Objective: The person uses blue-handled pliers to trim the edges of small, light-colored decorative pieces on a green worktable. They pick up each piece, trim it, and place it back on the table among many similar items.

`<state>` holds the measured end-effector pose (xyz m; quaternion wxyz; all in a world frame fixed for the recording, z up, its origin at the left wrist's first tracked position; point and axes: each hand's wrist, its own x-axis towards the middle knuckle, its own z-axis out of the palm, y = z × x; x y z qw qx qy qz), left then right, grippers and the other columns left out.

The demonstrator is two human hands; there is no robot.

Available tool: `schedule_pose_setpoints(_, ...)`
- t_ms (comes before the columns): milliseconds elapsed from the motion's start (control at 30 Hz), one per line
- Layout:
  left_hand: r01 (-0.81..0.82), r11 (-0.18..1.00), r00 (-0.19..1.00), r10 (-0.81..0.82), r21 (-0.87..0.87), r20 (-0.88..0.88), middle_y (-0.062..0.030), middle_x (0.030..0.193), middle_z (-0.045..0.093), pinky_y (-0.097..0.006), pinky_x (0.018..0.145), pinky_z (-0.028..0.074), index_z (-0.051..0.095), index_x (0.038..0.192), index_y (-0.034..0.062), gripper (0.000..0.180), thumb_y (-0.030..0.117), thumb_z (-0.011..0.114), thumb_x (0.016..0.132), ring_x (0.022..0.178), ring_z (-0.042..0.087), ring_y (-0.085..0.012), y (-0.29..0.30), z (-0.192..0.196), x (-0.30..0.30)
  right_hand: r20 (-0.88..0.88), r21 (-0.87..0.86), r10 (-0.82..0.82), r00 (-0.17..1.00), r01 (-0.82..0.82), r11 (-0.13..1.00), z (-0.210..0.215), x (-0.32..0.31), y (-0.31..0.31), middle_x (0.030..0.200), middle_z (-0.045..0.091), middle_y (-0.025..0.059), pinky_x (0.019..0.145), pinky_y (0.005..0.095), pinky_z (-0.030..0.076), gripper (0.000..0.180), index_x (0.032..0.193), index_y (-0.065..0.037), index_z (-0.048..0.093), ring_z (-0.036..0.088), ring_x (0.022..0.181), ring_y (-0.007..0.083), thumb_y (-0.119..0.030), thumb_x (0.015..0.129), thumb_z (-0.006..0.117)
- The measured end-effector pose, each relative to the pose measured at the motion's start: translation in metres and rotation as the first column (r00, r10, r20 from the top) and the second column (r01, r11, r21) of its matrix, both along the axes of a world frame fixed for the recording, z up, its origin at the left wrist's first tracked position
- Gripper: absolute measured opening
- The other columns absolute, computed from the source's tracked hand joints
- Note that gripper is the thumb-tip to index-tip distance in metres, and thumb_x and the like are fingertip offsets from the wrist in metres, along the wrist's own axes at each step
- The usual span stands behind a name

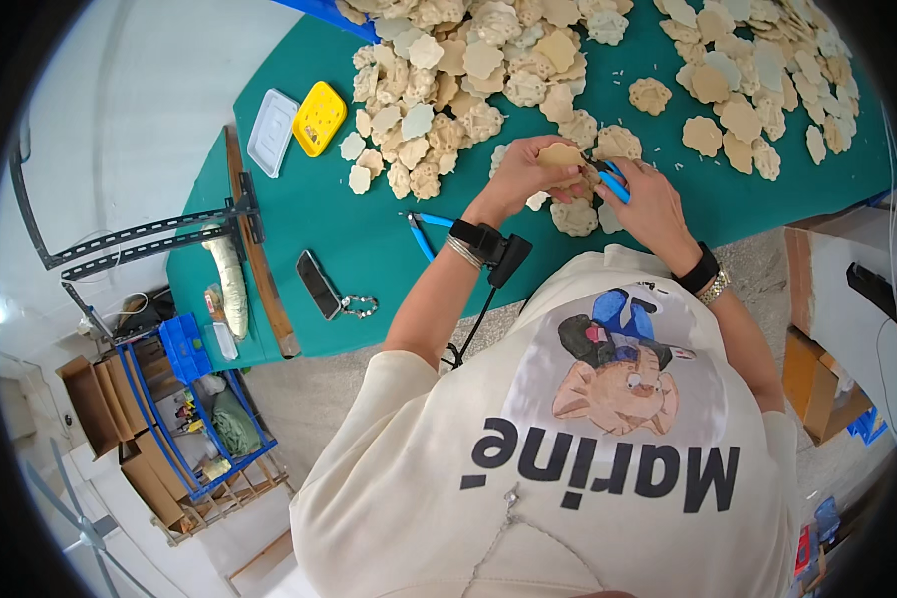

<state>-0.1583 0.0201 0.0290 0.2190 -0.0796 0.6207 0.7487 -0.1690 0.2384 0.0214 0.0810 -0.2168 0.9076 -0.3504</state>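
Note:
My left hand (pixel 524 173) is closed on a flat beige scalloped piece (pixel 560 154), pinched between thumb and fingers. In my right hand (pixel 654 207) is a pair of blue-handled nippers (pixel 614 186), its dark jaws up against the piece's right edge. Whether the jaws are parted is too small to tell. Just below my hands, a knobbly beige piece (pixel 574 217) lies on the green table (pixel 369 239). A second blue-handled tool (pixel 421 237) rests beside my left wrist, partly hidden by the wrist strap device.
Heaps of similar scalloped pieces (pixel 483 60) cover the far middle, with another heap (pixel 757 75) at far right. A white tray (pixel 271 133) and a yellow tray (pixel 319 120) stand at left. A phone (pixel 318 284) lies nearer me. A wooden strip (pixel 259 254) borders the left side.

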Motion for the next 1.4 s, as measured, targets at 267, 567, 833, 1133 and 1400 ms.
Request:
schedule_pose_setpoints(267, 0.062, 0.998, 0.998, -0.063, 0.021, 0.030, -0.0114, 0.097, 0.071, -0.029, 0.054, 0.058, 0.060, 0.118, 0.0036, 0.030, 0.005, 0.068, 0.089, 0.075, 0.071, -0.0204, 0.004, 0.001, -0.001, -0.043, -0.030, 0.001, 0.999, -0.002, 1.000, -0.002, 0.003, 0.002, 0.085, 0.066, 0.0173, 0.067, 0.0439, 0.053, 0.035, 0.112, -0.008, 0.062, 0.066, 0.078, 0.0358, -0.030, 0.086, 0.069)
schedule_pose_setpoints(567, 0.048, 0.999, 0.998, -0.048, -0.001, 0.039, -0.0110, 0.097, 0.071, -0.027, 0.051, 0.055, 0.060, 0.117, 0.0049, 0.027, 0.006, 0.066, 0.091, 0.071, 0.070, -0.0198, 0.005, 0.002, 0.000, -0.074, -0.030, -0.005, 0.997, 0.002, 1.000, 0.001, 0.001, 0.001, 0.081, 0.066, 0.0184, 0.065, 0.0446, 0.053, 0.031, 0.109, -0.006, 0.064, 0.066, 0.074, 0.0371, -0.027, 0.086, 0.069)
schedule_pose_setpoints(833, 0.059, 0.998, 0.996, -0.060, 0.005, 0.063, -0.0110, 0.096, 0.071, -0.028, 0.051, 0.054, 0.060, 0.116, 0.0042, 0.026, 0.007, 0.067, 0.091, 0.070, 0.070, -0.0197, 0.004, -0.002, -0.003, 0.018, -0.011, -0.013, 1.000, 0.013, 1.000, 0.006, 0.000, 0.002, 0.080, 0.067, 0.0189, 0.062, 0.0444, 0.051, 0.026, 0.108, -0.008, 0.066, 0.066, 0.073, 0.0378, -0.023, 0.087, 0.067)
schedule_pose_setpoints(1133, 0.110, 0.971, 0.979, -0.143, -0.210, -0.148, -0.0076, 0.094, 0.071, -0.032, 0.071, 0.055, 0.067, 0.108, 0.0040, 0.018, 0.009, 0.066, 0.091, 0.085, 0.068, -0.0196, 0.015, -0.004, -0.012, 0.106, -0.004, -0.135, 0.985, 0.137, 0.991, -0.003, -0.010, 0.006, 0.080, 0.067, 0.0186, 0.062, 0.0443, 0.050, 0.028, 0.107, -0.008, 0.066, 0.065, 0.074, 0.0383, -0.029, 0.088, 0.067)
schedule_pose_setpoints(1400, -0.459, 0.179, 0.782, -0.384, -0.870, -0.491, -0.0105, 0.115, 0.064, -0.039, 0.079, 0.053, 0.066, 0.112, 0.0071, 0.031, 0.007, 0.069, 0.081, 0.105, 0.060, -0.0317, -0.013, -0.013, -0.059, 0.104, 0.018, -0.234, 0.967, 0.233, 0.972, -0.005, -0.023, 0.013, 0.082, 0.067, 0.0173, 0.064, 0.0443, 0.051, 0.030, 0.106, -0.006, 0.063, 0.065, 0.075, 0.0381, -0.031, 0.090, 0.066)
